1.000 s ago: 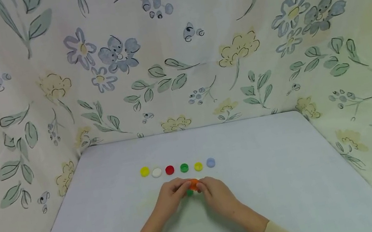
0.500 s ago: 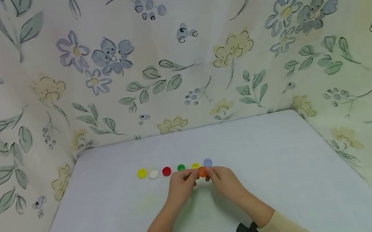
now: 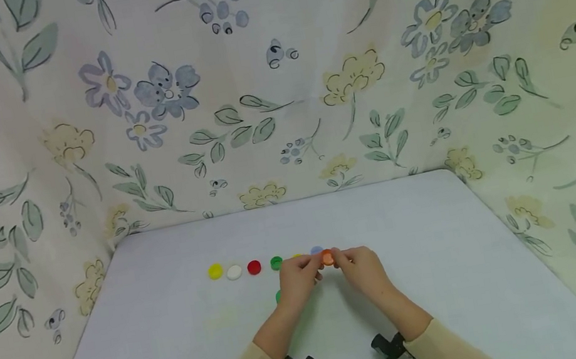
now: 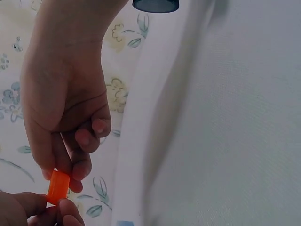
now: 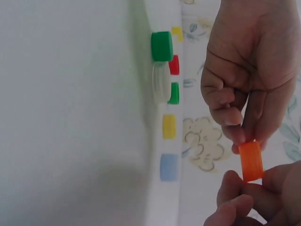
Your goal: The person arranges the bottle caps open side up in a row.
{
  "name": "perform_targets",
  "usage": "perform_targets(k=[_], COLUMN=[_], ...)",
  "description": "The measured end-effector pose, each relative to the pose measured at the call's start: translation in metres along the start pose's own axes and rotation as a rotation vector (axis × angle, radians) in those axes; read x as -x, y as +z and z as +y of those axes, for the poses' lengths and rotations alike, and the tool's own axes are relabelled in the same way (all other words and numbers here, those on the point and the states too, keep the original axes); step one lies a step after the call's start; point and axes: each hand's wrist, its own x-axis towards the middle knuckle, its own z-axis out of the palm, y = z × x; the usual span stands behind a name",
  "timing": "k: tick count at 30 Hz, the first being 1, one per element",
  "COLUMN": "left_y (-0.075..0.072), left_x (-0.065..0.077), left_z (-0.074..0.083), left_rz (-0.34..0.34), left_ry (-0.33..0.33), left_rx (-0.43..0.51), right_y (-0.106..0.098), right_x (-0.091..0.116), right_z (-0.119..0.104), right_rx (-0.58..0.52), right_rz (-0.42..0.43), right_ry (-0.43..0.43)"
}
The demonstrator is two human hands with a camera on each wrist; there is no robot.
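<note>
An orange bottle cap (image 3: 327, 257) is held up off the table between both hands. My left hand (image 3: 298, 281) pinches its left side with thumb and fingertips, and my right hand (image 3: 363, 270) pinches the right side. Both wrist views show the cap's ribbed edge, with fingertips of each hand on it. Behind the cap, at the right end of a row, lies a pale blue cap (image 3: 316, 250), partly covered by fingers. A nearer green cap (image 3: 278, 297) shows beside my left wrist. A whitish cap (image 5: 161, 82) next to it appears only in the right wrist view.
The row continues leftward with a yellow cap (image 3: 297, 256) mostly hidden by my left hand, then a green cap (image 3: 276, 263), a red cap (image 3: 254, 267), a white cap (image 3: 234, 271) and another yellow cap (image 3: 215, 271). Floral cloth (image 3: 276, 111) hangs behind the white table (image 3: 453, 279).
Both hands have carried the orange cap rightward and toward the row. The cap has turned, now showing a ring-like face. The nearer green cap, hidden half a second ago, is partly visible.
</note>
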Motion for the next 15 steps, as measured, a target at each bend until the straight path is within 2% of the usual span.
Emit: perform_targets(k=[6,11,15], left_y=[0.021,0.036,0.047], left_x=[-0.007,-0.015,-0.017], left_z=[0.001,-0.002,-0.001], left_rz=[0.028,0.063,0.059], left_ry=[-0.006,0.013,0.008], left_rx=[-0.022,-0.019,0.013], right_y=[-0.008,-0.014,-0.017], right_x=[-0.008,-0.017,-0.026], right_z=[0.014,0.022,0.029], right_rx=[-0.014,-0.024,0.006], right_rz=[0.058,0.056,0.052], right_ry=[0.021,0.036,0.056])
